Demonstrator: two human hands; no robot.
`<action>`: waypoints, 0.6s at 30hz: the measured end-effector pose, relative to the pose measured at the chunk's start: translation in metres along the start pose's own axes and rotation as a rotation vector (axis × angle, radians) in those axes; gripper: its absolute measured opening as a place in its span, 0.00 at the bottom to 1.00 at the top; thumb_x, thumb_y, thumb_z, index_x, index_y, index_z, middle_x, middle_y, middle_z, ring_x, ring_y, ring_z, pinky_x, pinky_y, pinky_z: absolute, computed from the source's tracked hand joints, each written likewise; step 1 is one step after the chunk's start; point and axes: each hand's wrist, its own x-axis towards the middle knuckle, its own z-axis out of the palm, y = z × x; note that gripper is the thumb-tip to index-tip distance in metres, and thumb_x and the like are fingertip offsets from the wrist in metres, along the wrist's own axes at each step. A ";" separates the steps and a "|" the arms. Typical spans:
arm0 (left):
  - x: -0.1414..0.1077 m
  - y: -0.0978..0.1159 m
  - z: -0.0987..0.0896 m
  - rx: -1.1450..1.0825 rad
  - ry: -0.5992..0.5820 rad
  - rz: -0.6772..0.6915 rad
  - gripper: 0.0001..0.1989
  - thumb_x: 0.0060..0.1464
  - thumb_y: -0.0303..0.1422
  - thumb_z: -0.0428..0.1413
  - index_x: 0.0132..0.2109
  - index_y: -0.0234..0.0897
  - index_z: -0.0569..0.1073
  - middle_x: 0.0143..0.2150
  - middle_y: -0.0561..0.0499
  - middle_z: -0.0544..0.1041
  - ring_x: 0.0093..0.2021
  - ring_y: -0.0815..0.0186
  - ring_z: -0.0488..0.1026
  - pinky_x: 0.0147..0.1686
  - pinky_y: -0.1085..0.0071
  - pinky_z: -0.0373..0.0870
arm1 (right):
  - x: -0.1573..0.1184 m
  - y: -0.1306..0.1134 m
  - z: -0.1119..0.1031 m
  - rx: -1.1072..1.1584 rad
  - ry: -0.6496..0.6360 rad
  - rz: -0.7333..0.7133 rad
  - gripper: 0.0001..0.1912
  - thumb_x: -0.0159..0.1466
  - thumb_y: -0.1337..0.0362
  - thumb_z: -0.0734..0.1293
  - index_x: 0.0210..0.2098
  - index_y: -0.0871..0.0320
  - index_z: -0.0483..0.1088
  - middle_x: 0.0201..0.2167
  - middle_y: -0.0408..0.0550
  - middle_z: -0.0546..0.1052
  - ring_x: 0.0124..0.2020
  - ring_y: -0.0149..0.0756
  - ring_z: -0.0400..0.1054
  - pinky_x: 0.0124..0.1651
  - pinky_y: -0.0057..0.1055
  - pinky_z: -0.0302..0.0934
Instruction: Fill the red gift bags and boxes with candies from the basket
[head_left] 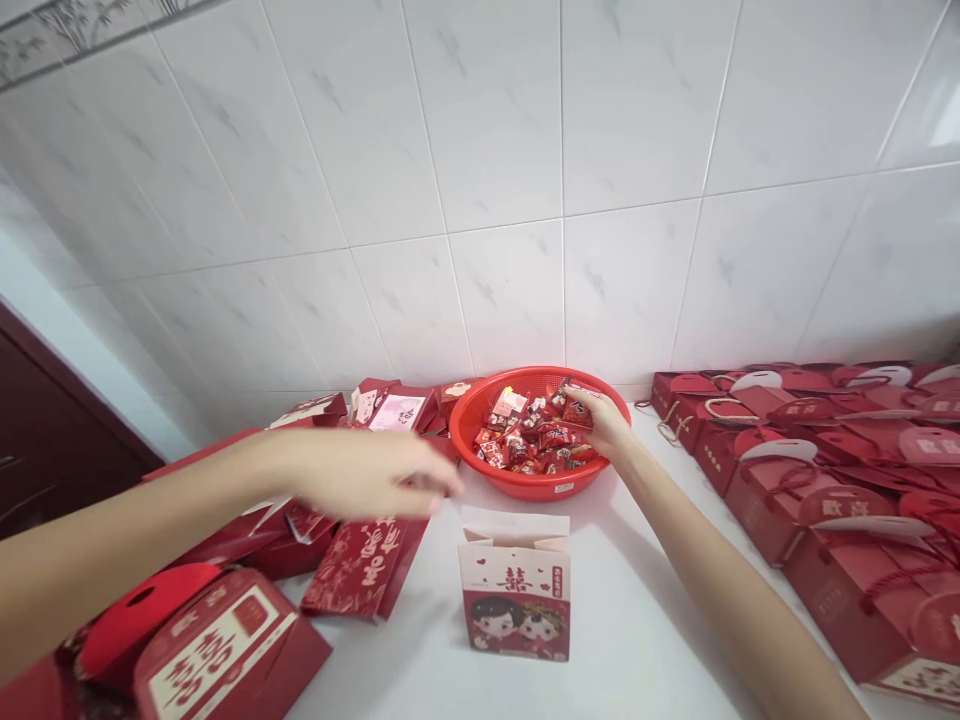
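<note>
Inside the red basket (517,487), at two o'clock, the right hand (598,420) pinches a wrapped packet (577,411), probably light and slick, best gripped mid-body; the left hand (386,475), blurred, looks relaxed and empty near nine; the paper box (516,592) at six may crease: hold its sides

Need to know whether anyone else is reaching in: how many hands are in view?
2. The left hand, blurred, shows left of the red basket; the right hand is at the basket's right side, by the wrapped packets.
</note>
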 end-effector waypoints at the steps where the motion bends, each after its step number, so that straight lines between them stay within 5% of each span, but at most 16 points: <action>1: 0.034 0.029 -0.046 -0.003 -0.045 0.094 0.17 0.58 0.36 0.54 0.52 0.44 0.80 0.51 0.52 0.81 0.51 0.60 0.75 0.50 0.71 0.67 | 0.000 -0.001 0.000 0.017 0.004 -0.001 0.07 0.49 0.65 0.75 0.27 0.57 0.75 0.27 0.43 0.80 0.32 0.37 0.75 0.33 0.31 0.72; 3: 0.092 0.067 -0.101 -0.010 0.015 0.177 0.17 0.59 0.32 0.52 0.53 0.40 0.79 0.53 0.50 0.80 0.52 0.62 0.74 0.52 0.71 0.65 | 0.000 -0.001 0.001 0.053 0.041 -0.014 0.06 0.50 0.66 0.75 0.28 0.56 0.75 0.27 0.43 0.80 0.33 0.37 0.75 0.35 0.32 0.73; 5: 0.137 0.079 -0.109 -0.036 0.047 0.219 0.17 0.59 0.32 0.52 0.53 0.39 0.78 0.53 0.50 0.80 0.49 0.62 0.75 0.50 0.72 0.66 | 0.002 -0.002 0.002 0.084 0.105 -0.023 0.05 0.52 0.67 0.74 0.27 0.56 0.74 0.27 0.44 0.80 0.34 0.38 0.76 0.34 0.31 0.73; 12: 0.221 0.084 -0.028 -0.088 -0.130 0.295 0.20 0.57 0.31 0.54 0.56 0.39 0.77 0.52 0.49 0.80 0.49 0.61 0.77 0.46 0.72 0.70 | 0.009 -0.001 0.003 0.136 0.235 -0.022 0.02 0.54 0.68 0.71 0.27 0.58 0.73 0.24 0.43 0.79 0.27 0.34 0.74 0.26 0.26 0.68; 15: 0.236 0.095 -0.015 -0.095 -0.168 0.286 0.31 0.54 0.37 0.58 0.65 0.41 0.67 0.49 0.46 0.81 0.43 0.58 0.79 0.41 0.69 0.72 | 0.009 -0.001 0.004 0.158 0.237 -0.044 0.02 0.54 0.69 0.70 0.26 0.59 0.73 0.23 0.43 0.79 0.26 0.32 0.73 0.26 0.25 0.67; 18: 0.247 0.095 -0.009 -0.125 -0.129 0.314 0.40 0.50 0.38 0.63 0.69 0.42 0.61 0.55 0.45 0.78 0.49 0.54 0.77 0.45 0.67 0.71 | 0.009 -0.001 0.004 0.135 0.231 -0.010 0.03 0.54 0.67 0.71 0.25 0.59 0.73 0.21 0.43 0.77 0.21 0.32 0.70 0.22 0.27 0.64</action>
